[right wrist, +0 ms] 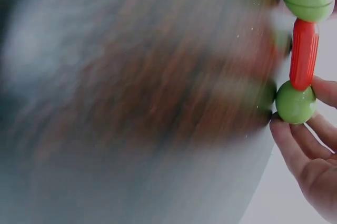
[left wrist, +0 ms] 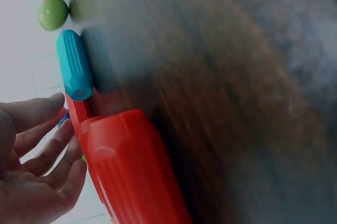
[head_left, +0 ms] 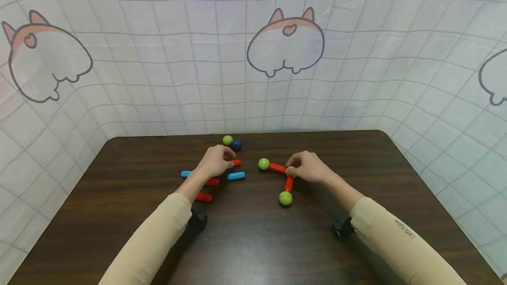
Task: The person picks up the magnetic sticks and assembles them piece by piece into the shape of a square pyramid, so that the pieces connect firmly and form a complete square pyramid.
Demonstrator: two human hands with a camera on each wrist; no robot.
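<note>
My right hand (head_left: 310,167) holds a green ball (right wrist: 295,103) between its thumb and fingers. From that ball run two red rods, one red rod (head_left: 277,168) to a green ball (head_left: 263,164) on the left, the other red rod (head_left: 289,184) to a nearer green ball (head_left: 285,198). At the left, my left hand (head_left: 214,161) reaches over a red rod (head_left: 235,162) on the table. Thumb and fingers are spread around that rod, and the left wrist view shows the thumb tip apart from it. A blue rod (head_left: 236,176) lies just in front.
Behind the left hand sit a green ball (head_left: 227,140) and a dark blue ball (head_left: 236,145). Under and beside the left forearm lie a blue rod (head_left: 185,173), a red rod (head_left: 212,181) and another red rod (head_left: 203,197). A patterned cloth (head_left: 198,78) hangs behind the dark wooden table (head_left: 253,241).
</note>
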